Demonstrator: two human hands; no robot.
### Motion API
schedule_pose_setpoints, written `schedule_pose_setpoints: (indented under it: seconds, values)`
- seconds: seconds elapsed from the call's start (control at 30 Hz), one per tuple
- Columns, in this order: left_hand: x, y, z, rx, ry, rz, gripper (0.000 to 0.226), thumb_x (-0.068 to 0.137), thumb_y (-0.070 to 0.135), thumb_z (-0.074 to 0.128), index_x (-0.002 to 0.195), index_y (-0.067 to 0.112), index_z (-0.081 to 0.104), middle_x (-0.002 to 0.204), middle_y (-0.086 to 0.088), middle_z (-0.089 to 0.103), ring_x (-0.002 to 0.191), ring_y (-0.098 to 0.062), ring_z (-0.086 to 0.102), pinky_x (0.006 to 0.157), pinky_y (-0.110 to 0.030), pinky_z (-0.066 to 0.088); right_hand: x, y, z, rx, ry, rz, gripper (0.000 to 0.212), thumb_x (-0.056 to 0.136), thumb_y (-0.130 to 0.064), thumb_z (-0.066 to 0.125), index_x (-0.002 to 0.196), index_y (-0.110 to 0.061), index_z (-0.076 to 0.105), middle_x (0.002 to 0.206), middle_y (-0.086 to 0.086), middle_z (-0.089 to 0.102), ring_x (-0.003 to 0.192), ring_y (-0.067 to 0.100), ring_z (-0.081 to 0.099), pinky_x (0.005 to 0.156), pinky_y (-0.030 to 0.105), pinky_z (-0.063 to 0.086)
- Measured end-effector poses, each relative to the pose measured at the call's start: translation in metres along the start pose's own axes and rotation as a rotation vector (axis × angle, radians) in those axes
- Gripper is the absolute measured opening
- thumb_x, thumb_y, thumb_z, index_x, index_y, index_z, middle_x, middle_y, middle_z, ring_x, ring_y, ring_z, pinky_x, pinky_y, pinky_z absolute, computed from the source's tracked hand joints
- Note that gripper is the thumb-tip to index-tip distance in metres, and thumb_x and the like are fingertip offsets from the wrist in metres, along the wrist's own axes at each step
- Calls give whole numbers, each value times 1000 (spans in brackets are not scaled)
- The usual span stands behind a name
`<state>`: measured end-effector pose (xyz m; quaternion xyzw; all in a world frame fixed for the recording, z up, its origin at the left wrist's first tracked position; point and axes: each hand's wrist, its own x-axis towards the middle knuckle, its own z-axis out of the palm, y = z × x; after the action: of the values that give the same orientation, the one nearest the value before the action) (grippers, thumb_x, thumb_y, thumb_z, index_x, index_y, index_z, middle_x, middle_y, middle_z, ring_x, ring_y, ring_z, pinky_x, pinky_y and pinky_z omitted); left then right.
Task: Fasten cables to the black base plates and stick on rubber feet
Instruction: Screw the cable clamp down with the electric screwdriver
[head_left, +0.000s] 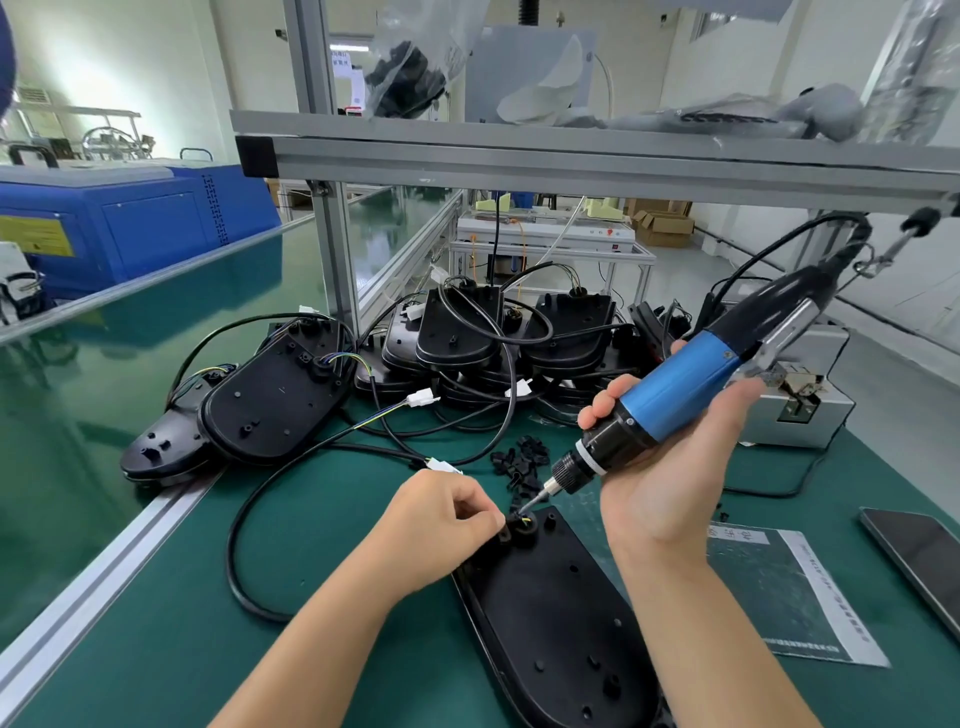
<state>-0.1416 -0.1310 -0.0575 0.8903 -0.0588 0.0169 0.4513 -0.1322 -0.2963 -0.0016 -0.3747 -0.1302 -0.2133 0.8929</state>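
Observation:
A black oval base plate (550, 618) lies on the green mat in front of me. My left hand (436, 525) pinches a small black cable clamp (521, 527) at the plate's far end, where thin wires enter. My right hand (670, 457) grips a blue and black electric screwdriver (670, 389), tilted down to the left. Its bit tip (532, 501) sits just above the clamp. A black cable (244, 525) loops across the mat to the left and ends in a white connector (441, 464).
A heap of base plates with cables (483, 338) lies at the back, two more plates (270, 400) at the left. Small black clips (522, 460) are scattered beyond the plate. A grey screw feeder (800, 400), a printed sheet (779, 587) and a phone (919, 556) sit to the right. A rail (104, 577) borders the left.

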Motion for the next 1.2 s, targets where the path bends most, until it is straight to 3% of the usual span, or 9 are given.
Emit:
schedule_pose_setpoints:
  seconds: [0.07, 0.2, 0.33, 0.53, 0.93, 1.2]
  values:
    - [3, -2, -1, -58, -10, -26, 20, 80, 24, 71, 61, 28, 70, 59, 16, 63, 55, 2, 52, 55, -11, 43, -2, 1, 0, -69, -30, -15, 48, 87, -70, 35, 85, -35, 68, 72, 5, 58, 59, 22, 53, 62, 35, 44]
    - [7, -8, 1, -106, -22, -65, 15, 79, 26, 72, 64, 26, 71, 56, 9, 58, 54, -7, 46, 53, -17, 39, -7, 4, 2, -187, -118, -66, 44, 84, -76, 43, 88, -38, 65, 75, 5, 58, 61, 22, 54, 62, 37, 43]
    - [7, -13, 2, -106, -1, -68, 12, 77, 30, 73, 66, 25, 70, 54, 10, 57, 52, -6, 45, 50, -13, 38, -10, 9, 4, -231, -185, -68, 47, 78, -78, 50, 95, -36, 60, 76, 6, 57, 63, 24, 53, 65, 37, 45]
    - [7, -13, 3, -128, 16, -73, 14, 77, 30, 74, 65, 26, 71, 55, 8, 57, 52, -7, 44, 49, -13, 37, -11, 14, 4, -288, -225, -75, 68, 81, -77, 49, 113, -16, 46, 80, 11, 56, 63, 26, 53, 63, 36, 47]
    - [3, -7, 6, -162, 48, -111, 23, 79, 25, 75, 58, 18, 69, 46, 10, 49, 43, -8, 37, 43, -15, 32, -10, 21, 15, -324, -436, -85, 53, 89, -67, 46, 112, -19, 47, 81, 19, 53, 61, 28, 53, 62, 38, 47]
    - [3, -9, 6, -206, 37, -135, 23, 79, 25, 74, 58, 19, 69, 46, 10, 48, 43, -7, 36, 43, -13, 31, 3, 34, 23, -215, -411, 52, 72, 80, -75, 52, 112, -10, 52, 71, 12, 53, 50, 24, 47, 50, 31, 44]
